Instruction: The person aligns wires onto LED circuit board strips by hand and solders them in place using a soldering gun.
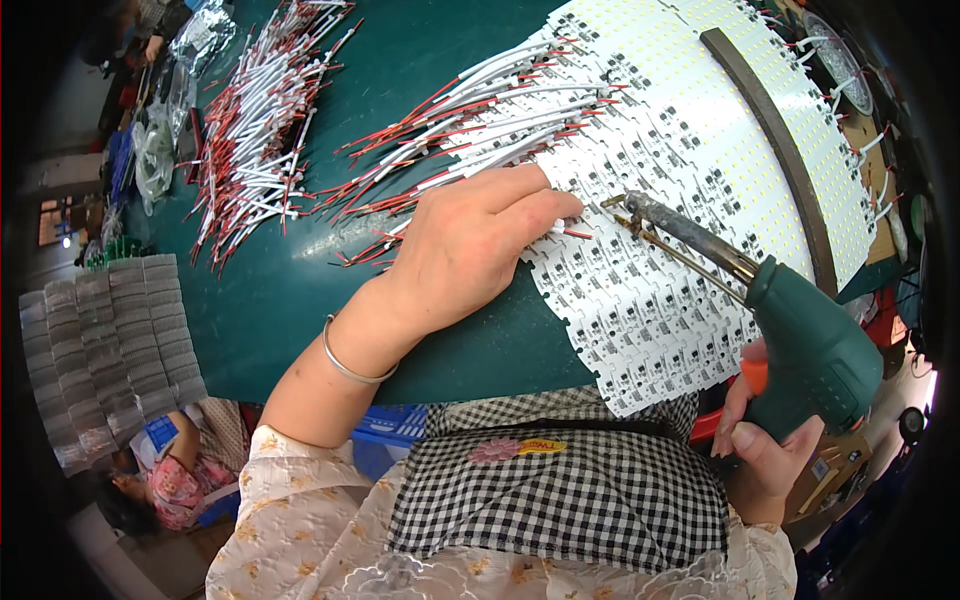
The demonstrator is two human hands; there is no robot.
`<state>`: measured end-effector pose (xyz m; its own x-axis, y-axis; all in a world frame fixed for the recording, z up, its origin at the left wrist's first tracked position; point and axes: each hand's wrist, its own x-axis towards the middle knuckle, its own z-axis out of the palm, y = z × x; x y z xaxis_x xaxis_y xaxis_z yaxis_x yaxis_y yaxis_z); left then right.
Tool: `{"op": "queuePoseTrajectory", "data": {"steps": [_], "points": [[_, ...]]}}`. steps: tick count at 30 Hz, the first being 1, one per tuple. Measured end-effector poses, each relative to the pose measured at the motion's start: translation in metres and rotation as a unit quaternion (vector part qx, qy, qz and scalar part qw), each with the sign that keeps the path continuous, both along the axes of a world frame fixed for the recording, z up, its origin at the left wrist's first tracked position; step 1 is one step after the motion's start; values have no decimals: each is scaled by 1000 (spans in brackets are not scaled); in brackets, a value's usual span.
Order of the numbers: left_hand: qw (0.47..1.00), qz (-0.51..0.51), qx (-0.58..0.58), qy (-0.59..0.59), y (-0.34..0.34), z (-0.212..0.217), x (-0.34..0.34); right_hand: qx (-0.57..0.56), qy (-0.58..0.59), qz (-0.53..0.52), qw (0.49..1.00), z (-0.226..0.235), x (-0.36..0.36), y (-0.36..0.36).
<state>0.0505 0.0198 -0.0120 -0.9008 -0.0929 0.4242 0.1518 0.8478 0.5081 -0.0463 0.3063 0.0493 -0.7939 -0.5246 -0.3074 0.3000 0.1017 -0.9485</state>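
My left hand [465,240] is closed in a pinch at the left part of the white circuit board panels [640,300]. Between its fingertips shows the tip of a white-sleeved wire [566,230] with a bare-looking red end. In my right hand [762,458] is a green soldering gun [815,345] with an orange trigger. Its metal tip points left over the boards, a short way from the pinched wire; whether it touches a board I cannot tell. Several red and white wires [490,130] lie in rows, their ends over the boards' left side.
A large heap of red and white wires [262,130] lies at the table's far left. One dark curved bar [775,150] rests across the boards. Stacked grey strips [110,350] stand at the left edge of the green table [460,350]. Another person [190,470] is at lower left.
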Motion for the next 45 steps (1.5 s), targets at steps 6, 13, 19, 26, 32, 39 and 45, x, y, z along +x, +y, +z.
{"op": "queuePoseTrajectory", "data": {"steps": [6, 13, 19, 26, 32, 39, 45], "points": [[999, -15, 26, -14, -4, -1, -2, 19, -37, -10, 999, 4, 4, -4], [1000, -11, -18, 20, -2, -4, -1, 78, -66, 80, 992, 1, -1, 1], [998, -9, -46, 33, 0, -5, -1, 97, -17, 85, 992, -3, 4, 4], [998, -1, -59, 34, 2, -2, 0, 1, 3, -7, 1000, 6, -2, -6], [999, 6, -52, -7, 6, 9, 2, -64, -9, -15, 998, 6, -12, 1], [993, 43, -83, 79, 5, 24, -2, -81, -21, 1, 996, 5, -17, 6], [995, 90, -29, 21, 17, 19, -6, -57, 44, -4, 997, -2, -15, -1]]}}
